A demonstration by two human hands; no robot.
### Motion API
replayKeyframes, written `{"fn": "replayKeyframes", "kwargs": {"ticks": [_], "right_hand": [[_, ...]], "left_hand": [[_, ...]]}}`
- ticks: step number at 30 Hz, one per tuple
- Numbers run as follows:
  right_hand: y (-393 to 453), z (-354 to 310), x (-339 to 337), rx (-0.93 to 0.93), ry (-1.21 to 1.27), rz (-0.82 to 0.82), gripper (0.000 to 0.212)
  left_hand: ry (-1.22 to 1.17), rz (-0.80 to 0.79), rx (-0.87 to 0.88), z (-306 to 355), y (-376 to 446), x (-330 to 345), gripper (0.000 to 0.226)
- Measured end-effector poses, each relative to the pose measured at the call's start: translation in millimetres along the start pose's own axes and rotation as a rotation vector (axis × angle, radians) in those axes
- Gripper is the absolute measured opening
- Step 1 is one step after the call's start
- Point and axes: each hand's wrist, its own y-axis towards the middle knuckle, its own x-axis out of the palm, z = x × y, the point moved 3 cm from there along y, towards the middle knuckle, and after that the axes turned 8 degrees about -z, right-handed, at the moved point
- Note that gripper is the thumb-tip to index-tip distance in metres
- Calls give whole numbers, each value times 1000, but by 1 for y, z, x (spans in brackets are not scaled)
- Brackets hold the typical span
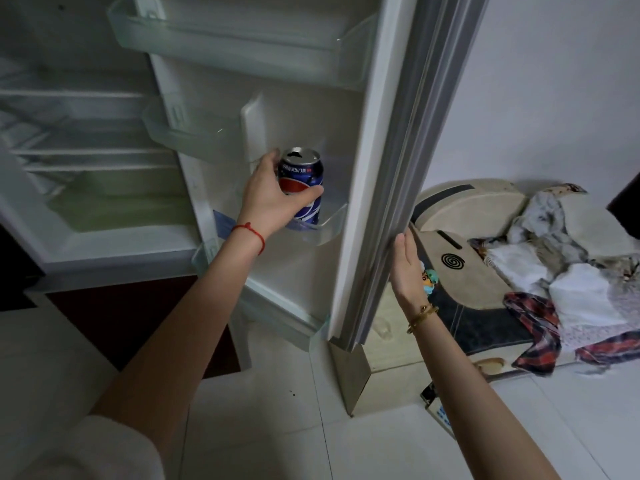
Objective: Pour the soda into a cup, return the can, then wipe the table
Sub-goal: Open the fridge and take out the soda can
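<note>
Gripping the can (300, 183) round its middle w/ thumb on the right side and fingers wrapped behind, the left hand (273, 195) is holding it upright at the door shelf (330, 225) of the open fridge door (374, 161). Can's base is sitting at or just inside the shelf rim; can't tell if it's bearing weight yet. Top is already opened, tab hole showing, so probably the return step, pour done.

Doing it well: keep it upright, lower till the base seats flat behind the rim, then let go, since any leftover soda spills w/ a tilt.

Right hand (408, 268) is lying flat, fingers straight, against the door's near edge by the gasket, steadying it, not clenching anything.

Containers: the door shelf is holding only the can as far as visible. Upper door bins (242, 43) are looking bare. Fridge interior (86, 161) at left is showing wire racks and a pale drawer; contents unclear. Whether the can has liquid left, can't tell.
</note>
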Motion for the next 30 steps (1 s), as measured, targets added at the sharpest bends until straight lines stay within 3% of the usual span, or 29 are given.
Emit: {"fn": "replayKeyframes", "kwargs": {"ticks": [10,16,21,30], "right_hand": [[-2,-2,0,-16,22,-5,52],[-5,-1,-1,22,15,-30,67],[-12,-8,-3,40,53,-76,55],[-31,-8,4,17,49,-89,54]], "left_hand": [[-182,-24,-45,1,-6,-3,69],[-304,-1,8,20,-18,-17,57],[-398,3,64,44,-33,-34,45],[-458,-3,76,57,-82,-60,44]]}}
